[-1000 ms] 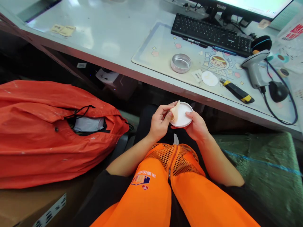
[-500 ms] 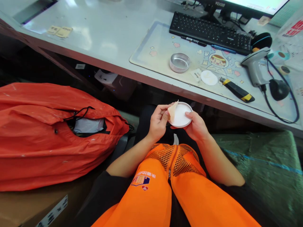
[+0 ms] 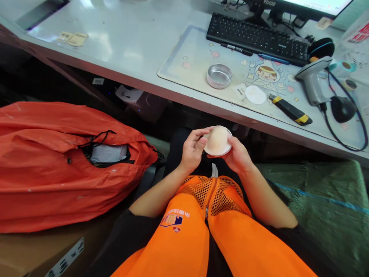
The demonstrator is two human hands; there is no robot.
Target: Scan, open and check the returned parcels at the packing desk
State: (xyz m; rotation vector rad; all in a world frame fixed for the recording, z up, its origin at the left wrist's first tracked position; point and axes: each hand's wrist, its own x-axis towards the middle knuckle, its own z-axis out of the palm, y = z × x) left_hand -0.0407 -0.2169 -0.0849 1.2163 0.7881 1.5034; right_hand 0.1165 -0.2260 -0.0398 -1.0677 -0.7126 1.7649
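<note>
Brown cardboard shows at your lower left: a box [image 3: 31, 248] with a strip of printed label [image 3: 65, 259], just below a big red bag [image 3: 57, 169] whose drawstring mouth opens on a pale package [image 3: 108, 152]. Above, yellow notes [image 3: 72, 39] lie on the white desk [image 3: 135, 42]. Your left hand [image 3: 193, 150] is half curled, its thumb and fingers at the left edge of a pale, thin sheet [image 3: 217, 139]; blur there keeps me from telling whether they pinch it. The sheet covers most of a white round lid [image 3: 218, 154], held over your lap, above the zipped orange vest [image 3: 178, 238] and near the desk's front edge. Past the lid, a shallow metal tin [image 3: 219, 76] sits on the printed mat [image 3: 184, 57]. Your right hand [image 3: 240, 154] grips the lid, thumb at its right rim and fingers underneath. Farther right lie a black keyboard [image 3: 256, 38], a white paper disc [image 3: 255, 94], a black and yellow utility knife [image 3: 291, 110] just beside it, and a grey scanner [image 3: 314, 82]. Below the desk, a green wrapped bundle [image 3: 319, 192] stands at your right.
</note>
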